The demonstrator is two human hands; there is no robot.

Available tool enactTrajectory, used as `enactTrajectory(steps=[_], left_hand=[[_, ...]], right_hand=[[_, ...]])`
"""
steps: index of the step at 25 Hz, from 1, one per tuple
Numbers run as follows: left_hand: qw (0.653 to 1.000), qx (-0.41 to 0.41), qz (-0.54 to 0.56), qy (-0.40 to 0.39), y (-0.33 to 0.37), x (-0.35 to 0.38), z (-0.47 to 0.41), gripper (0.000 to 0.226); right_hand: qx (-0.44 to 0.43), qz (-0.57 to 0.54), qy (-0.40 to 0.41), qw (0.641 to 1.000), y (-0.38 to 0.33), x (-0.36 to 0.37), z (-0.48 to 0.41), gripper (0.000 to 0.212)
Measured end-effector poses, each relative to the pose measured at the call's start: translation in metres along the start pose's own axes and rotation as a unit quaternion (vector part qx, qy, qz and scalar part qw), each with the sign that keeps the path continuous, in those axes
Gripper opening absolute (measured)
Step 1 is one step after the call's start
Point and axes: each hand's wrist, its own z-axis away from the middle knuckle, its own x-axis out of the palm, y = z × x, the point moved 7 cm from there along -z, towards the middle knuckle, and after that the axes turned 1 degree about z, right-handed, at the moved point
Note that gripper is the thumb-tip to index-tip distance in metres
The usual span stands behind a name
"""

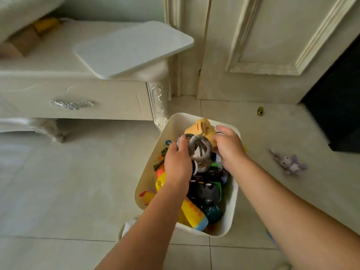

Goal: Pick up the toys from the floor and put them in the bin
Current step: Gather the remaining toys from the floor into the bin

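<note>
A white bin [176, 121] stands on the tiled floor, full of toys: a yellow plush [200, 128], a yellow rubber toy [191, 211], dark toy vehicles [209, 189]. Both hands are over the bin. My left hand [178, 163] grips a coiled grey striped toy snake [202, 151] from the left. My right hand [229, 148] touches the same toy from the right, fingers curled at its edge. A purple plush toy [290, 162] lies on the floor to the right of the bin. A small yellow toy car [260, 111] sits farther back near the door.
A cream dresser [78, 98] with a carved leg [159, 106] stands just left of the bin, a white board [134, 47] on its top. A cream door [263, 45] is behind. A dark object [339, 106] fills the right edge.
</note>
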Motion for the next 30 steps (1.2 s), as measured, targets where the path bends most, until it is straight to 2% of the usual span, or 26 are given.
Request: enactTrajectory(steps=[3, 6, 9, 12, 15, 19, 20, 21, 22, 23, 24, 25, 26, 28, 30], left_hand=[[0.999, 0.013, -0.029, 0.032, 0.008, -0.036, -0.036, 0.042], [0.998, 0.008, -0.044, 0.035, 0.005, -0.052, -0.057, 0.043], [0.997, 0.0, -0.072, 0.027, 0.0, -0.06, -0.066, 0.042], [0.99, -0.005, -0.136, 0.019, -0.009, -0.061, -0.074, 0.046], [0.986, -0.018, -0.166, -0.002, -0.02, -0.056, -0.076, 0.048], [0.989, -0.036, -0.145, -0.005, -0.021, -0.053, -0.078, 0.046], [0.991, -0.032, -0.131, -0.016, -0.02, -0.052, -0.078, 0.045], [0.993, -0.031, -0.107, -0.039, -0.018, -0.049, -0.077, 0.044], [0.994, -0.037, -0.076, -0.068, -0.017, -0.046, -0.076, 0.041], [0.994, -0.05, -0.036, -0.094, -0.017, -0.042, -0.075, 0.039], [0.992, -0.06, -0.013, -0.106, -0.016, -0.038, -0.075, 0.038], [0.992, -0.061, -0.03, -0.102, -0.016, -0.036, -0.077, 0.038], [0.991, -0.051, -0.093, -0.085, -0.014, -0.036, -0.08, 0.038], [0.971, -0.024, -0.231, -0.055, -0.01, -0.038, -0.082, 0.036], [0.96, -0.014, -0.273, -0.056, -0.014, -0.038, -0.079, 0.038]], right_hand=[[0.043, 0.017, -0.033, 0.998, 0.025, 0.039, -0.016, 0.043], [0.053, 0.022, -0.073, 0.996, 0.029, 0.065, -0.036, 0.02], [0.004, 0.133, -0.039, 0.99, 0.015, 0.067, -0.069, 0.034], [-0.032, 0.186, -0.01, 0.982, 0.017, 0.063, -0.092, 0.043], [-0.091, 0.319, 0.003, 0.943, 0.027, 0.063, -0.096, 0.041], [-0.188, 0.4, 0.03, 0.896, 0.008, 0.07, -0.073, 0.037], [-0.221, 0.387, 0.032, 0.894, 0.005, 0.073, -0.06, 0.037], [-0.223, 0.34, 0.005, 0.913, 0.005, 0.074, -0.049, 0.039], [-0.166, 0.262, -0.065, 0.948, 0.013, 0.078, -0.041, 0.045], [-0.067, 0.151, -0.169, 0.972, 0.026, 0.087, -0.029, 0.054], [0.025, 0.049, -0.248, 0.967, 0.04, 0.092, -0.019, 0.06], [0.073, -0.002, -0.278, 0.958, 0.05, 0.091, -0.016, 0.061], [0.073, 0.017, -0.28, 0.957, 0.053, 0.086, -0.017, 0.057], [0.005, 0.206, -0.203, 0.957, 0.053, 0.069, -0.027, 0.045], [-0.07, 0.391, -0.148, 0.906, 0.048, 0.064, -0.028, 0.036]])
